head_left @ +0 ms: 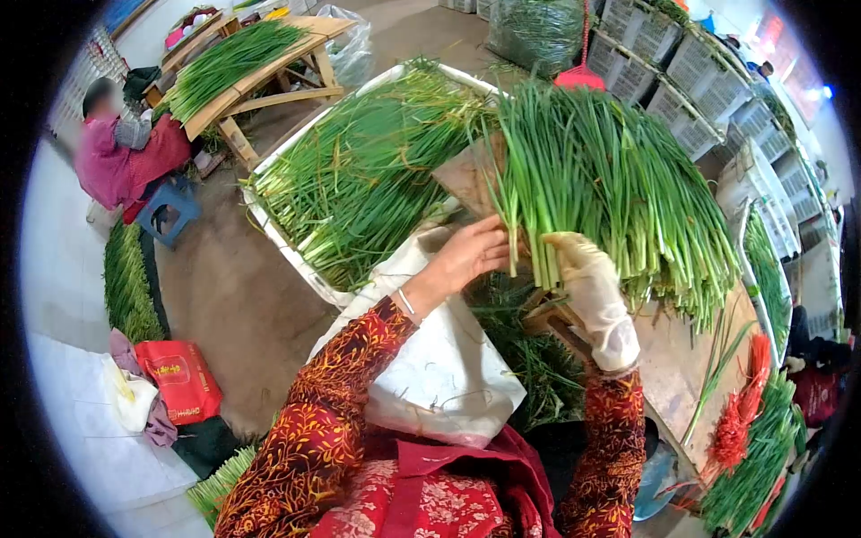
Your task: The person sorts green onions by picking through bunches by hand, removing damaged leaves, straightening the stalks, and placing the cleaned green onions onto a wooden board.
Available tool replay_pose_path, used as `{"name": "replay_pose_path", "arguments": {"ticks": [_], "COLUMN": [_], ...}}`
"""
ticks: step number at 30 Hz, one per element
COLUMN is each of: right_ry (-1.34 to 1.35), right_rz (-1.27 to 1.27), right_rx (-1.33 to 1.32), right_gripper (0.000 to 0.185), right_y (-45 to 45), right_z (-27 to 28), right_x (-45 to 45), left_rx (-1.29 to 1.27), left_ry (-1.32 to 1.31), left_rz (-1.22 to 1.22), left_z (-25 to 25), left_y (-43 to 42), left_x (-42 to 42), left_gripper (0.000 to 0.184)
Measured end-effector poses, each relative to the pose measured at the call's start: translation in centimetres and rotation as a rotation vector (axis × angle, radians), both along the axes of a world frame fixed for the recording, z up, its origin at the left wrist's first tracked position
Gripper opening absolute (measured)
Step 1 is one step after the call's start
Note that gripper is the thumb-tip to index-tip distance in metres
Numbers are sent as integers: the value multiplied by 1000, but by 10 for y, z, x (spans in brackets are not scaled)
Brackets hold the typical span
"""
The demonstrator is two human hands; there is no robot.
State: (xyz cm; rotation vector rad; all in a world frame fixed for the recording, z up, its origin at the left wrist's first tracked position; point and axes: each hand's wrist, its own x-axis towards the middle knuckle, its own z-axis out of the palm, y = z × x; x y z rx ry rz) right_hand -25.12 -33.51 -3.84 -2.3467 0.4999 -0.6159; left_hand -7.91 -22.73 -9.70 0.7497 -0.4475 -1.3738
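A thick spread of green leafy stalks [619, 188] lies on a wooden board [664, 368], cut ends toward me. My left hand [475, 251], bare with a bracelet at the wrist, is at the left edge of this spread, fingers curled at a few stalk ends. My right hand [587, 287], in a pale glove, rests against the lower ends of the stalks, its fingertips partly hidden among them. Left of the board, a white-rimmed crate [269, 215] holds loose green stalks [368, 170]. Red ties [743, 417] lie on the board's right side.
A seated person [134, 148] is at the upper left, beside a wooden table [314, 36] with more stalks. A blue stool [169, 211] and red bag [179, 381] are on the left. Stacked grey crates [691, 90] line the upper right. A white sack [439, 359] covers my lap.
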Motion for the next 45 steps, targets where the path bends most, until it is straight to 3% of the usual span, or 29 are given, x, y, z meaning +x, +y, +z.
{"name": "replay_pose_path", "arguments": {"ticks": [1,2,5,10,12,14,18,22,24,26,27,31,33,34,37,38,40,41,45], "right_ry": [-64,-78,-120,-15,24,33,163,293,207,111,47,162,623,623,326,293,186,174,10], "right_rz": [-60,-67,-100,-147,-165,-247,-260,-279,-375,-436,-491,-493,-477,-476,-298,-284,-324,-370,-313], "right_rx": [38,187,16,142,279,596,358,277,350,607,628,574,520,519,841,800,410,345,545], "right_gripper": [20,18,18,15,15,15,27,28,25,22,21,26,27,27,32,39,35,33,28], "right_y": [0,1,22,65,73,81,86,87,83,77,73,65,69,75,97,99,94,89,79], "right_z": [-1,1,9,17,11,9,-16,-25,-37,-28,-31,-15,13,13,12,14,-15,-21,-54], "right_x": [-2,-7,-12,-17,-16,-13,-4,3,4,-4,-6,-20,-29,-34,-37,-27,-5,4,13], "left_rx": [-2,2,41,69,127,148,239,230,230,270,248,184,187,190,217,242,228,213,281], "left_ry": [48,55,131,30,54,63,28,-258,-310,-288,-174,-26,-4,19,-25,-63,-75,-84,-58], "left_rz": [-30,-23,49,152,111,111,133,137,112,94,79,50,33,20,28,32,19,18,6], "left_z": [-9,-12,-11,-13,-16,-13,-17,-21,-14,-4,-3,-7,-6,-5,-4,-3,-4,-4,4], "left_y": [5,11,17,16,21,35,62,73,75,78,79,84,88,89,89,88,88,88,92], "left_x": [2,1,-6,-24,-28,-35,-47,-47,-45,-40,-39,-46,-50,-52,-58,-61,-66,-67,-67], "left_gripper": [54,54,62,54,50,45,38,36,37,41,45,51,50,49,49,48,48,48,46]}}
